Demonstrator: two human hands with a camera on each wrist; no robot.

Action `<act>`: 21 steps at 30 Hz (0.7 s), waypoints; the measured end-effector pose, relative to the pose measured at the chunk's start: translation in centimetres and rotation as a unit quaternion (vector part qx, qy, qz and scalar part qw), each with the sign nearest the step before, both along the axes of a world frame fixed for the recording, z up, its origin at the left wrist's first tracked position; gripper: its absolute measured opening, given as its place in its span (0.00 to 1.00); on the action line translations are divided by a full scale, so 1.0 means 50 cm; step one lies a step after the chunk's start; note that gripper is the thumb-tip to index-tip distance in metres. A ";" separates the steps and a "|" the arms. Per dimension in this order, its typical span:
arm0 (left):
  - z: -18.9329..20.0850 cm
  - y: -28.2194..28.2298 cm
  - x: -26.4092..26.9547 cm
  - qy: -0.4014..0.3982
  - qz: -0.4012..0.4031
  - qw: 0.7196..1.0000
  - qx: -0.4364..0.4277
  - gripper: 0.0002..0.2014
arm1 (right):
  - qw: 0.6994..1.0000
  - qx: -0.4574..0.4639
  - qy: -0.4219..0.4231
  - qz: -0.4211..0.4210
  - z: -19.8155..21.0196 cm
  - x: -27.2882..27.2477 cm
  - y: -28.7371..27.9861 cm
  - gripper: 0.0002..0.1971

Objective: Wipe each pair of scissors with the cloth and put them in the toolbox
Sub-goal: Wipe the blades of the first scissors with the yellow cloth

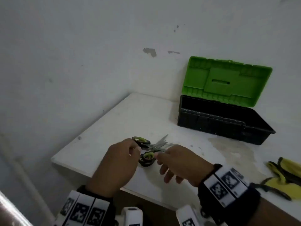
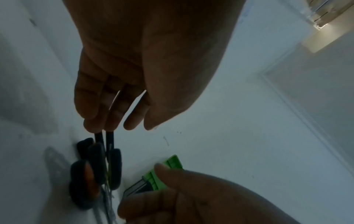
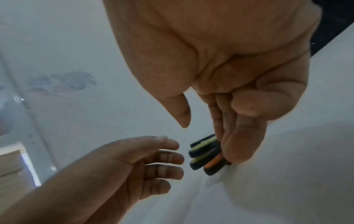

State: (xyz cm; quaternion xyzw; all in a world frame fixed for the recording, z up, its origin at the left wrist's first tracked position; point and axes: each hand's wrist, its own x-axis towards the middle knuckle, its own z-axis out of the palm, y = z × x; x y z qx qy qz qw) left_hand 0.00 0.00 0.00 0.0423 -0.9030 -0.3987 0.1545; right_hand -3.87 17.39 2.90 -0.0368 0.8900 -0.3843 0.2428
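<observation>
Several pairs of scissors (image 1: 151,147) lie in a loose pile on the white table (image 1: 130,115). Their handles are black with green inside; one pair (image 3: 214,163) has orange inside. My left hand (image 1: 135,149) hovers over the left handles with its fingers nearly straight, tips at the black loops (image 2: 95,159). My right hand (image 1: 160,158) reaches in from the right; its fingers touch the near handles (image 3: 203,153) and the thumb stands apart. Neither hand grips anything. The toolbox (image 1: 224,123) stands open at the back right. A yellow cloth (image 1: 286,176) lies at the right edge.
The toolbox's green lid (image 1: 228,80) leans back against the white wall. The table's left edge (image 1: 91,128) and near edge drop off close to the pile. A faint stain (image 1: 228,149) marks the table in front of the toolbox.
</observation>
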 end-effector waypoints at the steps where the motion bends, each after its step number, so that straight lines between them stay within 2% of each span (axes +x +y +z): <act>1: -0.007 0.000 0.000 -0.005 -0.008 1.000 -0.001 0.07 | 1.000 0.003 -0.015 -0.011 -0.003 -0.009 -0.010 0.20; 5: -0.022 0.005 0.004 0.002 -0.017 1.000 0.014 0.07 | 0.998 0.013 -0.044 -0.032 -0.017 -0.032 -0.041 0.23; 10: -0.024 0.010 0.002 -0.004 -0.020 1.000 0.022 0.07 | 0.995 -0.020 -0.057 -0.078 -0.030 -0.048 -0.054 0.14; 13: -0.016 0.017 0.001 -0.005 -0.003 0.999 0.033 0.06 | 0.993 -0.047 -0.064 -0.084 -0.030 -0.049 -0.038 0.13; 17: 0.006 0.042 0.003 0.003 0.025 0.996 0.081 0.07 | 0.990 -0.116 -0.009 -0.078 -0.009 -0.035 0.012 0.14; 19: 0.026 0.065 0.005 0.004 0.046 0.989 0.141 0.07 | 0.988 -0.139 0.032 -0.061 0.010 -0.016 0.048 0.17; 21: 0.050 0.096 0.003 0.000 0.062 0.972 0.227 0.10 | 0.988 -0.123 0.086 -0.042 0.031 0.008 0.097 0.20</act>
